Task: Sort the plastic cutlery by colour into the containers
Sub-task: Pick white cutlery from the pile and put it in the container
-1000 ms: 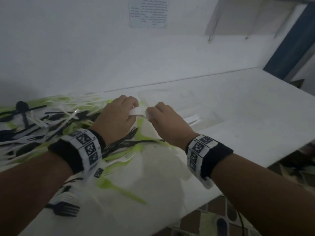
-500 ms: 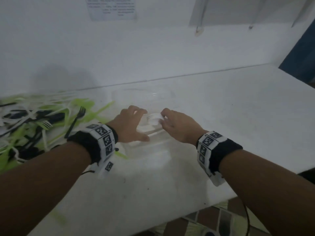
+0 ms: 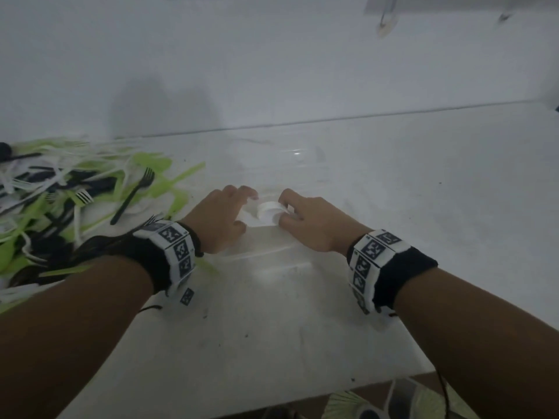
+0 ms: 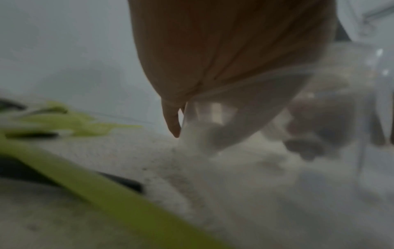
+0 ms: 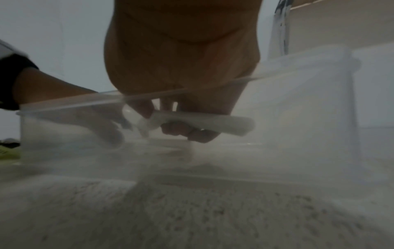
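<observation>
A clear plastic container (image 3: 298, 160) stands in the middle of the white table (image 3: 423, 192). Both hands reach over its near rim. My right hand (image 3: 289, 211) grips a small bundle of white cutlery (image 3: 268, 210) low inside it; in the right wrist view the fingers (image 5: 192, 133) curl round the white handles (image 5: 213, 123). My left hand (image 3: 243, 204) is beside the bundle with fingers loosely bent, and I see nothing gripped in it. Through the blurred container wall (image 4: 351, 84), the left wrist view shows only its palm. A mixed pile of green, white and black cutlery (image 3: 75, 201) lies at the left.
A black fork (image 3: 133, 198) lies at the pile's right edge, close to my left wrist. The white wall (image 3: 272, 71) runs along the back of the table. The table's front edge (image 3: 272, 400) is near my forearms, with patterned floor below.
Both hands moved right from above the pile to the clear container and lowered into it with the white cutlery. The head view has tilted down and closer.
</observation>
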A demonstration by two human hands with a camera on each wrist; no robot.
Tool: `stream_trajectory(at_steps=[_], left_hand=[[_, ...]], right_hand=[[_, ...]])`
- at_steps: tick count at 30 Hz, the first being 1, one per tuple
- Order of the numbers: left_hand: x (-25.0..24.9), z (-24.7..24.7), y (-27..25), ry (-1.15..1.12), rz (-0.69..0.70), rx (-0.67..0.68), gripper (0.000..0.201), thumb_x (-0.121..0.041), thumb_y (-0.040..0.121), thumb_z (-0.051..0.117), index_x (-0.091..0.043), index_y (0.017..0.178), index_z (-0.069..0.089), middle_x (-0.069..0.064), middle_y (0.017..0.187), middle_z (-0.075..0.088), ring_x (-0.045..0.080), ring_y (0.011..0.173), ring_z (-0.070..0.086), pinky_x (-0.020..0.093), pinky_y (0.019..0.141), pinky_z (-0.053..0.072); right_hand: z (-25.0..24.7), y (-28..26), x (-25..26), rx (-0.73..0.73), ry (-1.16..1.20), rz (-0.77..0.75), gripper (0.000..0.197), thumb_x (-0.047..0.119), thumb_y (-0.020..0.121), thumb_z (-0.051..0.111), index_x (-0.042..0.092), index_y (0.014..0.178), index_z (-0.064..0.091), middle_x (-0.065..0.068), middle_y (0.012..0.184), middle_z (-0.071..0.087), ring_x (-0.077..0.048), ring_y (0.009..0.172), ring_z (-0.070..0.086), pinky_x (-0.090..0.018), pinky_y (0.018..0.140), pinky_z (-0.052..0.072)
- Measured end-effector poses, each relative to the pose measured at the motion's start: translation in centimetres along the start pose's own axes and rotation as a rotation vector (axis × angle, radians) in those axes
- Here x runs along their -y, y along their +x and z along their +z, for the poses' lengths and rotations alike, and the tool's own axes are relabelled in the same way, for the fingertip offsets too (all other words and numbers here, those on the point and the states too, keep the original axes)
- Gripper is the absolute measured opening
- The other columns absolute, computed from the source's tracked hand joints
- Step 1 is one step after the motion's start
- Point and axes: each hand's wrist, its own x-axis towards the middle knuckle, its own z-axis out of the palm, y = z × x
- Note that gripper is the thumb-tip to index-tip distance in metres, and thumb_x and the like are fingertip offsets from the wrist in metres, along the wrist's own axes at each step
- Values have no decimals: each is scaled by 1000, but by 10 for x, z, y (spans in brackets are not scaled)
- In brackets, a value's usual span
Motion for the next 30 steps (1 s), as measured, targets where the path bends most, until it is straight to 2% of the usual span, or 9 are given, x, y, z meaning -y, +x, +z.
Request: stream_trajectory(at_steps=[4, 7, 12, 16, 19, 22, 24, 27, 30], left_hand=[[-1, 2, 3, -22, -12, -46, 52, -11, 93, 62, -29, 137, 43, -2, 121, 54, 20, 107, 50, 32, 94, 36], [-1, 2, 4, -23, -24, -58, 48, -12, 93, 63, -31, 133, 44, -5, 118, 54, 18, 104, 49, 30, 90, 33], [-2, 0, 4, -33, -40, -52, 46, -13, 94, 63, -31, 131, 44, -7, 117, 53, 17, 104, 48, 30, 90, 33], [-3, 1, 2, -34, -33, -77, 44, -14, 95, 63, -29, 132, 46, -5, 117, 54, 19, 106, 49, 30, 91, 36], [-4, 1, 0, -40, -22, -86, 43, -15, 95, 63, -27, 133, 46, -4, 117, 54, 20, 106, 49, 31, 92, 36], [-4, 1, -1, -47, -17, -84, 47, -12, 93, 63, -27, 134, 46, -5, 116, 53, 19, 105, 48, 32, 92, 36], [-3, 0, -1, -58, -15, -88, 48, -13, 92, 64, -27, 134, 47, -4, 117, 53, 16, 102, 48, 30, 91, 35], [-4, -3, -2, -136, -39, -65, 52, -17, 91, 65, -28, 139, 48, -2, 119, 52, 15, 103, 48, 29, 90, 34], [-7, -6, -2, -228, -113, -36, 60, -33, 88, 65, -33, 144, 46, -2, 125, 50, 21, 118, 47, 34, 103, 38]], right_hand=[[0, 3, -1, 9, -38, -18, 21, 45, 103, 47, 24, 105, 49, 0, 91, 60, -22, 84, 58, -40, 75, 47], [2, 3, -2, 5, -57, 3, 16, 42, 99, 52, 29, 106, 59, 2, 101, 53, -20, 96, 54, -36, 84, 45], [-7, 7, 6, 44, -148, -7, 24, 37, 98, 61, 27, 116, 73, 12, 101, 65, -12, 97, 59, -21, 76, 42], [-7, 12, 23, 38, -345, -84, 29, 38, 95, 66, 30, 123, 70, 7, 109, 71, -16, 101, 63, -33, 89, 51], [-3, 14, 29, 19, -408, -108, 25, 35, 93, 70, 30, 117, 69, 6, 105, 70, -18, 97, 63, -33, 82, 51], [-3, 21, 31, 8, -458, -105, 21, 30, 91, 73, 27, 112, 73, 4, 102, 63, -15, 93, 54, -29, 78, 40], [-1, 25, 33, -15, -467, -88, 19, 28, 89, 74, 26, 108, 74, 5, 96, 56, -16, 92, 53, -28, 77, 37], [4, 26, 34, -24, -448, -61, 14, 28, 88, 74, 24, 99, 68, 5, 92, 63, -20, 91, 61, -29, 72, 40], [4, 24, 34, -60, -335, -44, 27, 27, 82, 80, 22, 95, 57, 4, 90, 70, -21, 85, 62, -34, 72, 51]])
